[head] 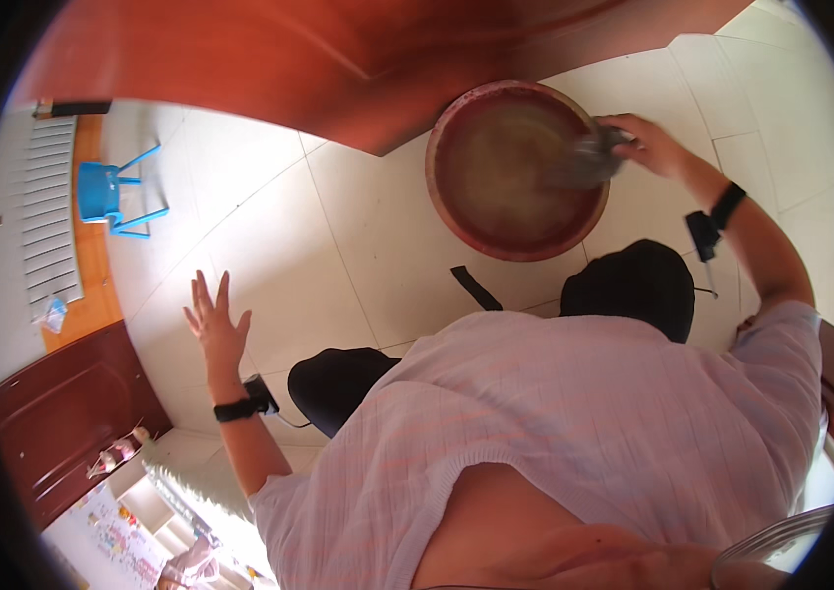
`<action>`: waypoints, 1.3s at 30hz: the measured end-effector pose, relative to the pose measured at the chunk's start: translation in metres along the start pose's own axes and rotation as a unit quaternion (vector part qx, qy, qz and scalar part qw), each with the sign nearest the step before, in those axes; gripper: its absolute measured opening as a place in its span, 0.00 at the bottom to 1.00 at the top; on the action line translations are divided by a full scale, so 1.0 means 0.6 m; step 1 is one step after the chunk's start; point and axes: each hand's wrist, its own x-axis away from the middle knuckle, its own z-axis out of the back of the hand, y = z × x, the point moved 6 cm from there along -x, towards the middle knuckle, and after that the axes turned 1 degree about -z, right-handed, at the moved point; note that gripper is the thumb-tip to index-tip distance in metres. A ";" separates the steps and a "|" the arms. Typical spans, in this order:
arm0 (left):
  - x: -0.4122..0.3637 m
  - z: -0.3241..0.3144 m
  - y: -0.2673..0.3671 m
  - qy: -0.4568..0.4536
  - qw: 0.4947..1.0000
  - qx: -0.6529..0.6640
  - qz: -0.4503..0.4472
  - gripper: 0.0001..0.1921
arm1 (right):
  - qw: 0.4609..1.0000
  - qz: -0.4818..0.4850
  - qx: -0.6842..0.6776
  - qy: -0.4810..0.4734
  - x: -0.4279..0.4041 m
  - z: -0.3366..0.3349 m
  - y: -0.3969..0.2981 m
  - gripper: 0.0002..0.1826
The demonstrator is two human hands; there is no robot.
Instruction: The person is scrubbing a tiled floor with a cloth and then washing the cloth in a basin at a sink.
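Note:
My right hand (646, 147) grips a wet-looking grey cloth (594, 158), blurred by motion, at the right rim of a round reddish basin (449, 140). Part of the cloth hangs over the murky brownish water (498, 173) inside. The basin stands on the tiled floor before my knees, close to a glossy red-brown wooden panel (240, 66), possibly a door. Out to the left, my left hand (218, 324) is raised with its fingers spread and nothing in it. Both wrists wear black straps with small dark devices.
A small blue chair (98, 193) lies to the far left, beside a white slatted panel (52, 214). A dark red door (70, 428) is at lower left, with shelves (144, 509) beyond it. A black strip (476, 287) shows near the basin. My black-clad knees (627, 291) flank it.

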 end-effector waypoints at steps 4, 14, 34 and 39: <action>0.011 0.149 0.054 -0.023 0.997 -0.074 0.008 0.40 | 0.990 0.132 0.028 0.040 -0.083 -0.075 0.136 0.35; -0.148 0.283 0.197 0.018 0.959 0.275 0.060 0.47 | 0.944 -0.234 -0.231 -0.031 -0.117 -0.177 0.317 0.29; -0.484 0.182 0.348 0.204 0.691 0.688 -0.086 0.23 | 0.886 -0.303 -0.341 0.079 0.059 -0.199 0.439 0.20; -0.580 0.181 0.333 0.244 0.693 0.670 -0.111 0.25 | 0.838 -0.349 -0.386 0.164 0.151 -0.176 0.483 0.18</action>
